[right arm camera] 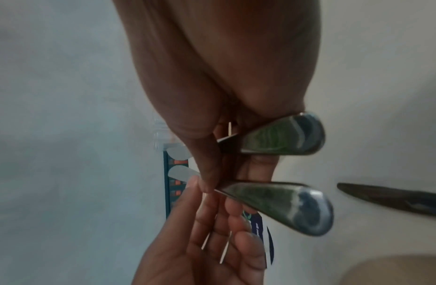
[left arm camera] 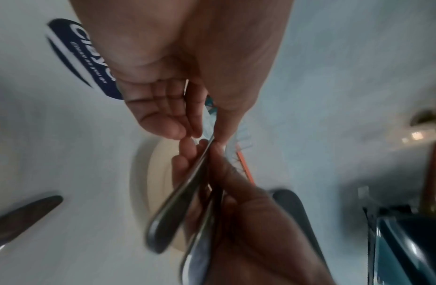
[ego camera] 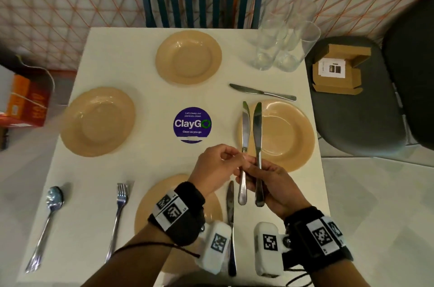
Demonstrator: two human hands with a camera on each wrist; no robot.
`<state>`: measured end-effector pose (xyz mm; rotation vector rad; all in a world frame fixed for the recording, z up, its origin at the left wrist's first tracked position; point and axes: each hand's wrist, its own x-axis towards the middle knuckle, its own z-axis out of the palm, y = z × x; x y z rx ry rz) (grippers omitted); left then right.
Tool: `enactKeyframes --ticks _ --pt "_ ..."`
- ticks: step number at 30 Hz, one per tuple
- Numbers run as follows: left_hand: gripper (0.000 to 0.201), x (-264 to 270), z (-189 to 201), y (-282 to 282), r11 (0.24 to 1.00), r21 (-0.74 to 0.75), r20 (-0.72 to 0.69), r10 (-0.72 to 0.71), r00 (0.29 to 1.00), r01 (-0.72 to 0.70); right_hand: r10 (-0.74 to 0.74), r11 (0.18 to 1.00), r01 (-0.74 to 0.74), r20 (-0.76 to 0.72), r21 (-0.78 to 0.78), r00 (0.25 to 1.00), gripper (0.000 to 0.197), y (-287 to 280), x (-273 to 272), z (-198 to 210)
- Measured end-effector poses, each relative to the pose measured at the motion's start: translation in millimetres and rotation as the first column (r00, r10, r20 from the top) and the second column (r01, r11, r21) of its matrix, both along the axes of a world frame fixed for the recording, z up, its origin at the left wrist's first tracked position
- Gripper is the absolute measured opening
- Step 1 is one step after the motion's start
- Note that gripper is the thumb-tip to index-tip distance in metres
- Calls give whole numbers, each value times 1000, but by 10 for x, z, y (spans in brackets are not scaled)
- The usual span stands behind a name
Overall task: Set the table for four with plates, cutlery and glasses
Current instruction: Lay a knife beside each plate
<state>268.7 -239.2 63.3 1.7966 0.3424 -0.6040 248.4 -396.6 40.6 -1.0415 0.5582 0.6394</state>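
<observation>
Two table knives are held upright above the near edge of the right-hand plate (ego camera: pixel 281 136). The right knife (ego camera: pixel 257 136) is gripped at the handle by the right hand (ego camera: pixel 274 187). The left knife (ego camera: pixel 245 134) is pinched at its neck by the left hand (ego camera: pixel 218 167); whether the right hand's fingers also bear on it cannot be told. Judged stiff, smooth steel, slippery, moderately heavy; best taken by the handle, clear of the blade.
</observation>
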Motion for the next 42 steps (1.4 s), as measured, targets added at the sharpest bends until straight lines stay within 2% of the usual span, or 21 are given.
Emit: enactKeyframes --ticks 3,6,10,12,19,27,30,33,38,42 --pt "15 -120 54 198 997 -72 -26 -21 999 19 1 1000 -1 12 -3 1000 34 194 -128 -7" --pt "20 -269 40 377 997 -71 9 -6 1000 7 -30 999 30 17 11 999 27 389 -271 -12" --pt "19 -450 15 568 998 -48 42 38 998 -36 -62 997 62 5 47 998 27 601 -409 -3" --pt "19 -516 39 640 994 -84 32 71 997 -68 -62 997 63 -11 52 998 27 664 -451 -2" --pt "23 -715 134 808 939 -260 22 241 970 -227 57 998 -58 -31 -32 998 23 657 -592 -5" --pt "27 -528 387 930 863 -400 136 388 911 -308 21 998 -18 -41 59 999 28 492 -724 97" --pt "27 -319 461 1013 832 -442 121 427 896 -336 8 997 -5 -38 77 999 32 447 -757 115" --pt "26 -57 490 1124 821 -409 120 482 868 -399 14 998 -12 -24 69 1000 30 433 -741 129" --pt "6 471 368 1434 858 -255 143 489 861 -445 28 1000 -28 -13 -9 1000 26 500 -634 146" --pt "17 1011 128 1793 904 -55 190 426 885 -423 2 997 -5 -33 -79 999 26 641 -527 116"
